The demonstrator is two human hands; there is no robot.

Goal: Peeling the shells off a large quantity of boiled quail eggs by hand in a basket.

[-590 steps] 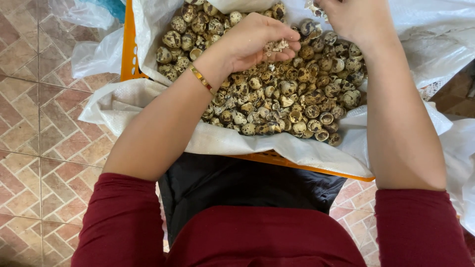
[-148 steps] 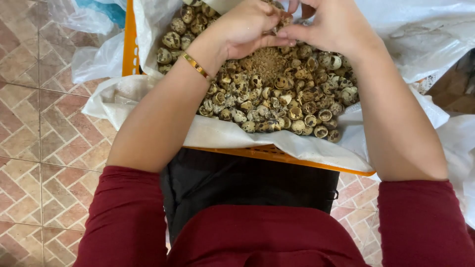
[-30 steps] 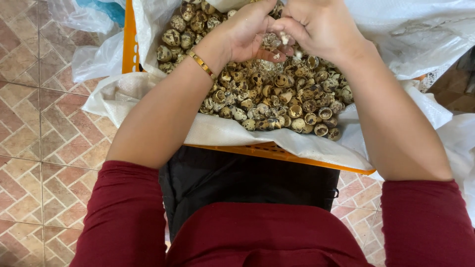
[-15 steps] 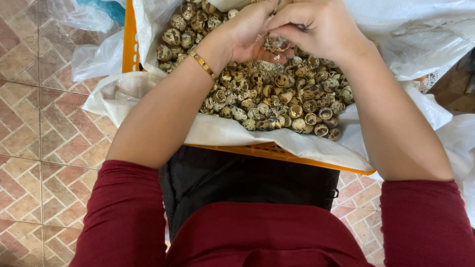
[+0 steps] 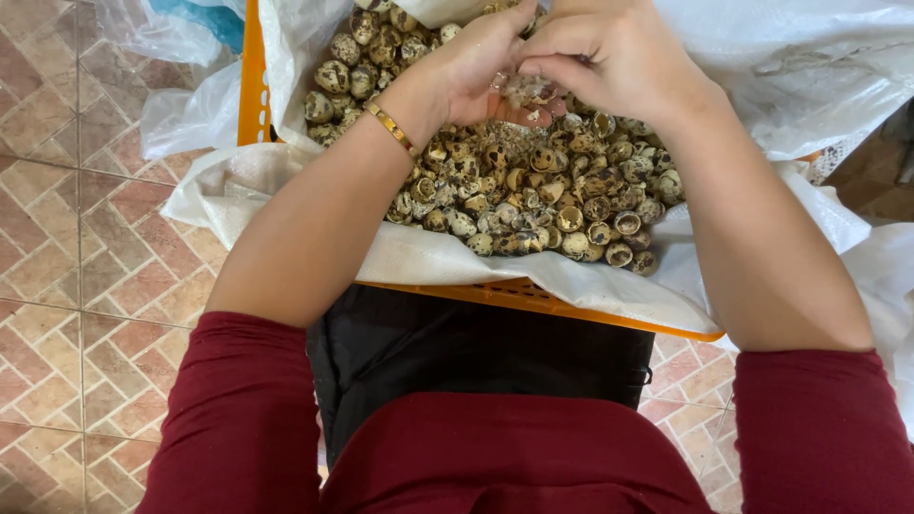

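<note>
I see both hands together over the far side of a heap of speckled quail eggshells (image 5: 533, 190). The left hand (image 5: 476, 67) is curled, palm turned inward, its fingertips pinching a small speckled quail egg (image 5: 526, 90) that sits between the two hands, just above the heap. The right hand (image 5: 609, 57) is curled too, its fingers bent down onto the same egg from the other side, so both hands have hold of it. How much shell remains on the egg I cannot tell; it is partly hidden by the fingers.

A gold bangle (image 5: 392, 128) sits on the left wrist. The shells lie on a white plastic sack (image 5: 457, 262) that lines an orange crate (image 5: 514, 297), whose rim shows at the near edge and up the left side. Most of the shells are broken cups; some whole-looking ones lie at the upper left of the heap. Below are dark red sleeves (image 5: 248, 409) and a black apron or cloth (image 5: 476, 347), with a brick-patterned tiled floor (image 5: 86, 257) to the left.

Compared with half a second ago, the hands have barely shifted: they stay pressed together at the same spot, the right hand's fingers a little lower over the egg. Nearly twenty seconds ago the left hand was alone, reaching into the heap.
</note>
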